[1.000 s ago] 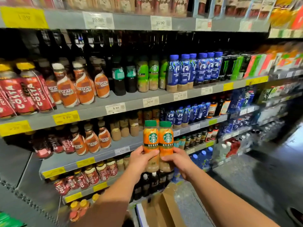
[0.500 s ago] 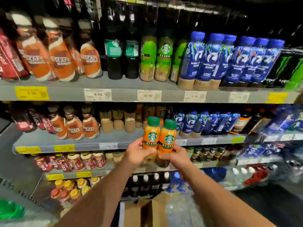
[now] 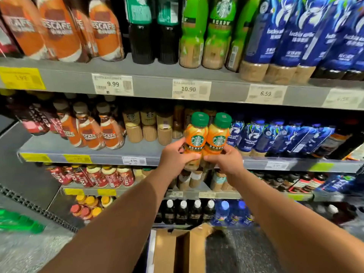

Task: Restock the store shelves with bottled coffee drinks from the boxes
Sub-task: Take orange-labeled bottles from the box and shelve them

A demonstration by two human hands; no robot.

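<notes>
- The left hand [image 3: 174, 159] gripped the left orange bottle [image 3: 195, 139], with fingers and thumb curled round its lower body.
- The right hand [image 3: 226, 162] gripped the right orange bottle [image 3: 217, 137] in the same way, its thumb lying across the front just under the round logo.
- Both bottles had green caps, stood upright and touched each other side by side.
- The pair was held at the front edge of the middle shelf [image 3: 59, 149], in front of a gap in the row. The hands hid the bases, so I could not tell whether they rested on the shelf.
- To the left of that gap stood beige bottles [image 3: 149, 125] with dark labels. Further left was a row of brown and orange Nescafé bottles [image 3: 110, 133], leaning a little.
- Just to the right stood a row of blue bottles [image 3: 256, 138], tilted towards the right.
- More orange bottles seemed to stand deep in the gap behind the held pair, but they were too dark to tell for sure.
- The upper shelf [image 3: 153, 83] carried white price tags on its edge, one reading 10.90 [image 3: 191, 89]. Green bottles [image 3: 218, 32] stood above that tag.
- An open cardboard box [image 3: 169, 251] sat on the floor below the forearms, close to the bottom of the shelving, its flaps raised.
</notes>
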